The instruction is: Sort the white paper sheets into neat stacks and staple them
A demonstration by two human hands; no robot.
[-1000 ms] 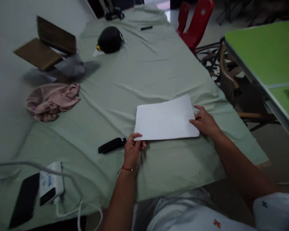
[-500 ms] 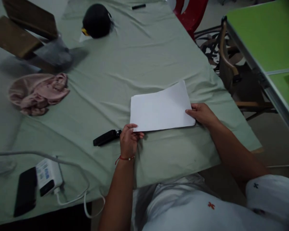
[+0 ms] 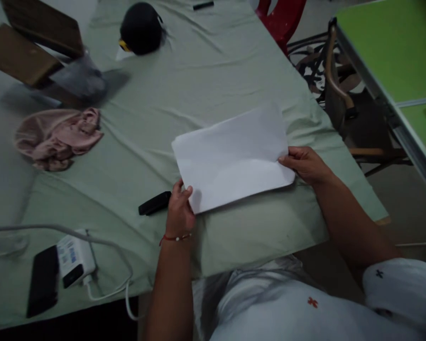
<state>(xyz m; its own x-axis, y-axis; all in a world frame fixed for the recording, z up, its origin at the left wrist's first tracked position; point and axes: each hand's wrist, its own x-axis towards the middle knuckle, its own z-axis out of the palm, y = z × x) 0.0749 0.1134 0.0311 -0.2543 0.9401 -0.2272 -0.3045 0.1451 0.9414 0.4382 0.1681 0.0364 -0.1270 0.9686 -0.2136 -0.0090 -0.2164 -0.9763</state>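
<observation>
A stack of white paper sheets is held slightly tilted over the green tablecloth, its upper right part curving upward. My left hand grips the lower left corner, thumb on top and the other fingers partly hidden beneath. At the right edge my right hand pinches the sheets between thumb and fingers, creasing them a little near the thumb. Just left of my left hand lies a black stapler-like tool, its right end hidden behind that hand.
The green cloth is wrinkled. On it lie a pink cloth, a black rounded object, a black pen, a brown stand, a phone and a white power bank with a cable. A chair stands at right.
The paper's left side has moved left and toward me, so the stack is now turned. My left hand shifted left with its thumb on top; my right hand moved slightly right.
</observation>
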